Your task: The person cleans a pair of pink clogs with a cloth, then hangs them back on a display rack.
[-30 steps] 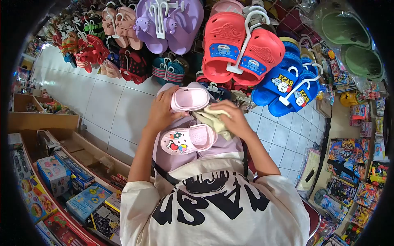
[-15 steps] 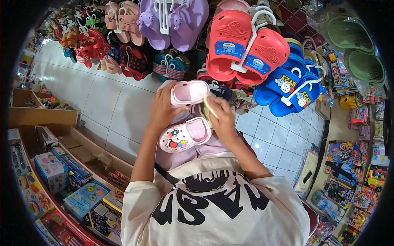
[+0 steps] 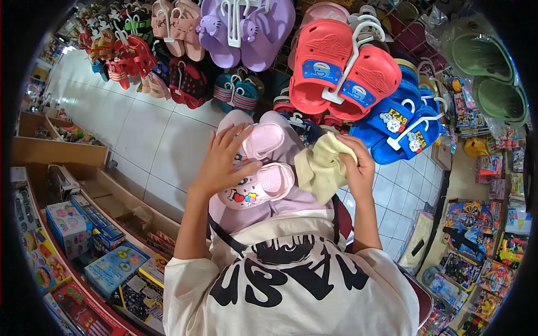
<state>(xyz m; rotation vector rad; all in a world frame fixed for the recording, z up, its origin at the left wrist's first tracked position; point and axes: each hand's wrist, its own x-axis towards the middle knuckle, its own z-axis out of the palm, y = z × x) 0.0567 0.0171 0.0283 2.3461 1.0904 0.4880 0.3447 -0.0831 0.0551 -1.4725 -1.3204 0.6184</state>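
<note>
Two pale pink clogs rest on my lap. The nearer clog (image 3: 246, 193) carries colourful charms, among them a red heart and balloons. Behind it lies the other clog (image 3: 265, 139), its heel opening showing. My left hand (image 3: 227, 159) spreads its fingers over both clogs, partly covering them. To the right, my right hand (image 3: 358, 165) pinches the edge of a pale yellow cloth (image 3: 322, 168), which hangs crumpled over my right thigh beside the clogs.
Red clogs (image 3: 319, 61), purple sandals (image 3: 246, 33) and blue slides (image 3: 400, 126) hang on white hooks ahead. Boxed goods (image 3: 115, 266) fill shelving on the left. Packaged toys (image 3: 471, 224) line the right side. White floor tiles (image 3: 179, 143) show between.
My right hand has moved right with the cloth, away from the farther clog, and the cloth hangs more unfolded. My left hand has let go of that clog, which now lies on my lap.
</note>
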